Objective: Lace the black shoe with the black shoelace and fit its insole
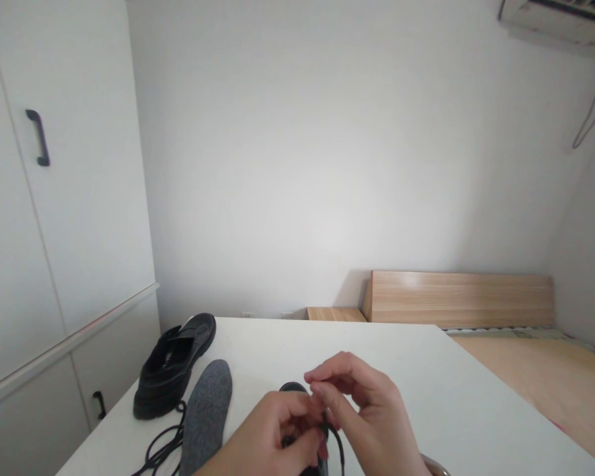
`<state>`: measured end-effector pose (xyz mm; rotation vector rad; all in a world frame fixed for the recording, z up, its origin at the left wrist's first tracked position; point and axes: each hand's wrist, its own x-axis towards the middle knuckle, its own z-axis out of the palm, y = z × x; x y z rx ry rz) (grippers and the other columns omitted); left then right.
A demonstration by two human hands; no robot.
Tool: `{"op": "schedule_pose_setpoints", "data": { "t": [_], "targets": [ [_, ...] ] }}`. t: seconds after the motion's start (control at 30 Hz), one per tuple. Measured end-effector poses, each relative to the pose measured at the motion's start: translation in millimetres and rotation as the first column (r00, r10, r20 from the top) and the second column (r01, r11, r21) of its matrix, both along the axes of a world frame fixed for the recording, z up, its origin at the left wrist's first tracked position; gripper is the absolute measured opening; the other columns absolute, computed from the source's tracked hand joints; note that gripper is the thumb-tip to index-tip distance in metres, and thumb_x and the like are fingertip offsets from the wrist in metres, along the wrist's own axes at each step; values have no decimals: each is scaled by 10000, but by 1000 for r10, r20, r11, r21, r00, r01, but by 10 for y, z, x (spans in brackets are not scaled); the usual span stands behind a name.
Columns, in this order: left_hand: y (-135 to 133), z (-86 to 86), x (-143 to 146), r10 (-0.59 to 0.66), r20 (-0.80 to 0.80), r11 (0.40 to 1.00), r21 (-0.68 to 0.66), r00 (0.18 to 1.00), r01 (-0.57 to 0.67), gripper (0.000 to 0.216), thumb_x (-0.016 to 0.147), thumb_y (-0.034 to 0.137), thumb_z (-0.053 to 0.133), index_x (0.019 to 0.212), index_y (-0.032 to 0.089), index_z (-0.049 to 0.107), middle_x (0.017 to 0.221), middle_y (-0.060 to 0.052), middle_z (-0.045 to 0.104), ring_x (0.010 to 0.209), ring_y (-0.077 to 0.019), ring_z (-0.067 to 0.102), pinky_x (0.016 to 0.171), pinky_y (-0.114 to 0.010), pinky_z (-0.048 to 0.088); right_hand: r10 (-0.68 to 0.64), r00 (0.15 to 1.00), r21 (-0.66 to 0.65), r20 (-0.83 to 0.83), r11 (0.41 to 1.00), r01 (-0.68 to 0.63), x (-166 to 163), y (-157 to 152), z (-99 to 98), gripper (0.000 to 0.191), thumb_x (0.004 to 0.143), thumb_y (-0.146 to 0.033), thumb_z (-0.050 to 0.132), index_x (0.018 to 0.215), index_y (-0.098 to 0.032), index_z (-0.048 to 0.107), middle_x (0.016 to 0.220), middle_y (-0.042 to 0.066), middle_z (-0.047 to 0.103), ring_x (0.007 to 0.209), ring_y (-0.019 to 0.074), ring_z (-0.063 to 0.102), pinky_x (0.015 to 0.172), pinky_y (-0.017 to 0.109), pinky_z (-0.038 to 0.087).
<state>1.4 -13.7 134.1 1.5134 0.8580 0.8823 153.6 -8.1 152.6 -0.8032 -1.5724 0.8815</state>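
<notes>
My left hand (pixel 272 433) and my right hand (pixel 364 413) meet at the bottom middle over a black shoe (pixel 292 389), mostly hidden beneath them. Both hands pinch a thin black lace (pixel 338 444) between fingers and thumb. A second black shoe (pixel 176 363) lies on the white table (pixel 426 383) to the left, its opening facing up. Beside it lies a grey insole (pixel 207 413), and a loose black lace (pixel 163 446) trails at the table's left edge.
A white wardrobe (pixel 54 198) with dark handles stands on the left. A wooden bed frame (pixel 461 297) with its headboard sits behind the table on the right. An air conditioner (pixel 555 20) hangs at the top right.
</notes>
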Motion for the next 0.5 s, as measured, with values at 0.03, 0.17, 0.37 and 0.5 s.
{"op": "schedule_pose_setpoints", "data": {
  "t": [0.03, 0.17, 0.37, 0.5],
  "targets": [
    [-10, 8, -3, -19, 9, 1000, -7, 1000, 19, 199, 832, 330, 656, 833, 134, 688, 731, -15, 659, 708, -139, 613, 718, -250, 488, 1, 1000, 11, 26, 1000, -1, 6, 18, -3, 219, 850, -396, 689, 814, -181, 704, 666, 18, 662, 569, 131, 608, 547, 232, 517],
    [19, 6, -86, -31, -119, 995, 85, 992, 41, 148, 829, 257, 659, 794, 135, 735, 731, -25, 692, 709, -147, 641, 702, -238, 501, -12, 993, 74, 114, 997, 3, 100, 45, 4, 225, 896, -399, 627, 885, -192, 717, 823, 62, 724, 752, 173, 659, 685, 268, 529],
    [4, -55, -218, 316, -366, 483, 856, 875, 183, 266, 945, 109, 475, 1028, 193, 713, 905, -69, 732, 828, -172, 675, 761, -248, 537, 170, 950, -155, 262, 979, -132, 237, 79, -210, 349, 945, -498, 524, 1024, -215, 712, 1015, 66, 726, 1001, 224, 641, 945, 359, 473],
    [4, -170, -199, 464, -187, 149, 980, 866, 132, 261, 985, 114, 418, 966, 167, 673, 855, -71, 743, 770, -169, 677, 741, -259, 565, 279, 936, -287, 212, 934, -214, 214, 136, -475, 369, 872, -542, 623, 887, -186, 719, 833, 31, 711, 844, 202, 637, 825, 317, 482]
  ]
}}
